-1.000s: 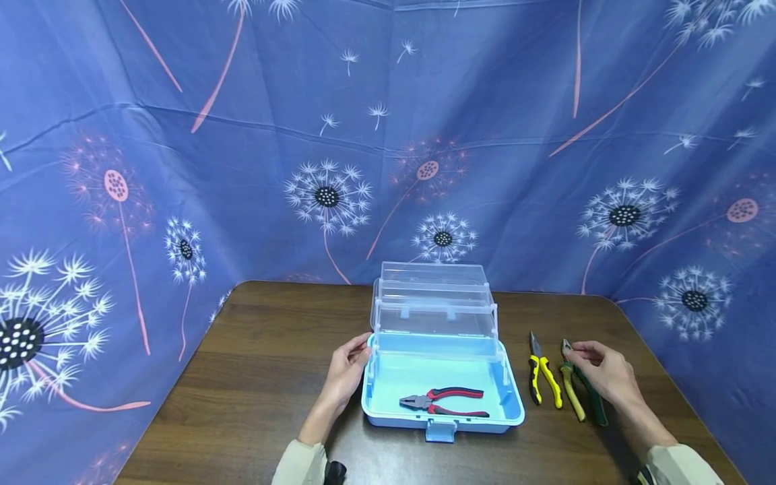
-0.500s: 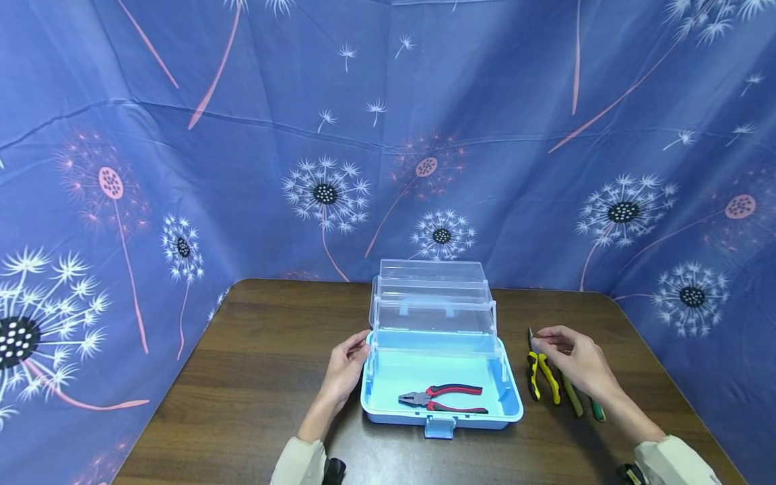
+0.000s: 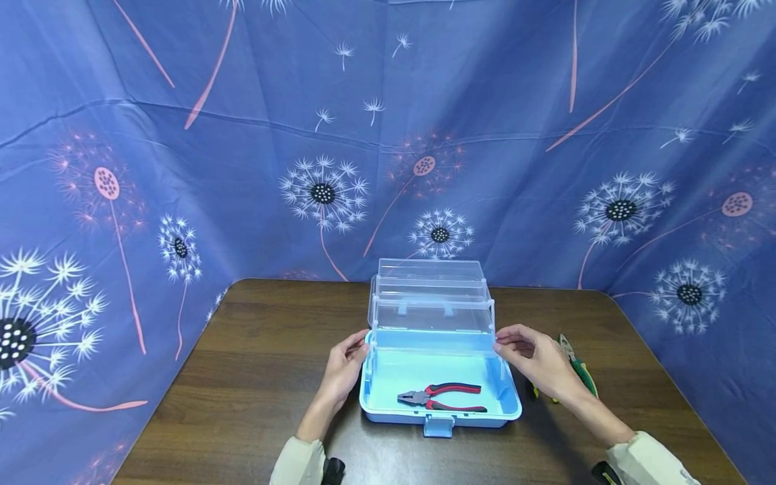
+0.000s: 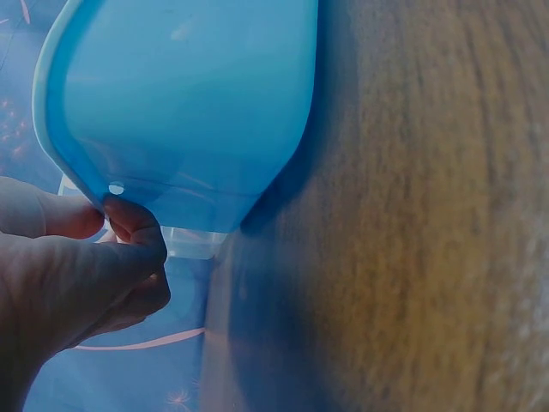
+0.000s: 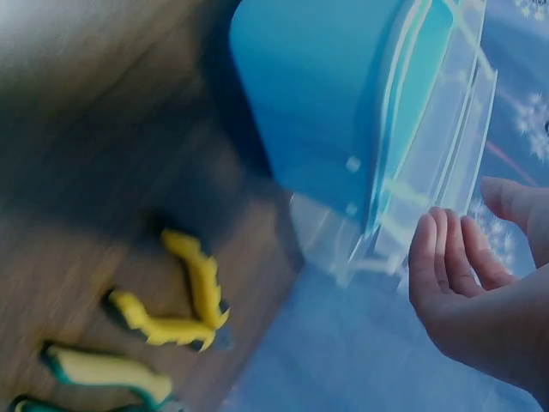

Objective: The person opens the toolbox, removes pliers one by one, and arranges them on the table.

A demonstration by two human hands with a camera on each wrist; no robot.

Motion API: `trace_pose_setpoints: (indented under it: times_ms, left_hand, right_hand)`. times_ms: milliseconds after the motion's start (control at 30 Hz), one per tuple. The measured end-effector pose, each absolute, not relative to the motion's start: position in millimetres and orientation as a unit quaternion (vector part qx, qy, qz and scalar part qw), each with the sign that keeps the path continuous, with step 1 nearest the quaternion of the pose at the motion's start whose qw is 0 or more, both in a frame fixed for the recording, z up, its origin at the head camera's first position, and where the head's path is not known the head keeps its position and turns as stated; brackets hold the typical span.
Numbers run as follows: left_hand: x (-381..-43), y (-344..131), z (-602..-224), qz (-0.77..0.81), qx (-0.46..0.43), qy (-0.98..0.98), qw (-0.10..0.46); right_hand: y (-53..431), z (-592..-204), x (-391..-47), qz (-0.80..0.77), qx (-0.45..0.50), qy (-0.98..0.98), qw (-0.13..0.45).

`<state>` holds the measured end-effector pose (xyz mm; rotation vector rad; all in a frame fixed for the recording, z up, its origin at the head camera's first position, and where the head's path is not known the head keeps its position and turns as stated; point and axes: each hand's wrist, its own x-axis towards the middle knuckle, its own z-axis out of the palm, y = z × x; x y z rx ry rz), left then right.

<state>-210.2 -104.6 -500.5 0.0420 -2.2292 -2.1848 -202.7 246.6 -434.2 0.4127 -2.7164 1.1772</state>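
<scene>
A light-blue toolbox (image 3: 424,367) stands on the table, its clear lid and trays (image 3: 433,313) raised at the back. Inside lie red-and-black pliers (image 3: 442,397), their jaws pointing left. My left hand (image 3: 341,370) holds the box's back left corner; the left wrist view shows thumb and bent forefinger pinching the blue rim (image 4: 43,120). Beside the clear trays at the right is my right hand (image 3: 539,360). In the right wrist view its thumb and loosely bent fingers (image 5: 446,253) are apart, with nothing between them; whether a fingertip touches the tray frame, I cannot tell.
Yellow-and-black pliers (image 5: 202,283) lie right of the box, mostly hidden by my right hand in the head view. Past them lie green-and-yellow pliers (image 3: 578,370). A blue dandelion-print cloth (image 3: 242,168) hangs behind the wooden table (image 3: 261,337).
My right hand has moved left from above the green-and-yellow pliers, past the yellow pliers, to the right side of the toolbox. The left hand stays at the box's corner.
</scene>
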Motion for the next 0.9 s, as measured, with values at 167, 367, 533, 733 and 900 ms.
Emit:
trace_pose_setpoints:
  times_ms: [167,367,533,733,900]
  left_hand:
    - [-212.2,-105.2,-504.6,-0.700,0.017,-0.714,0.006]
    - [-213.1,-105.3,-505.8,-0.704,0.016,-0.710,0.004]
    - [-210.4,-104.7,-502.6,-0.697,0.015,-0.717,0.008]
    - [-210.1,-104.6,-503.1,-0.695,0.017,-0.718,0.011]
    - [-210.5,-105.3,-504.3,-0.692,0.015,-0.722,0.015]
  right_hand:
    - [225.4,-434.3,-197.8,0.416,0.168,-0.892,0.065]
    - [203.4,-437.4,-192.8,0.430,0.208,-0.878,0.020]
    - [191.5,-447.2,-194.2,0.433,0.240,-0.869,-0.016]
    - [182.3,-463.9,-196.8,0.419,0.291,-0.858,-0.052]
    - [175.7,-476.1,-199.2,0.397,0.324,-0.856,-0.068]
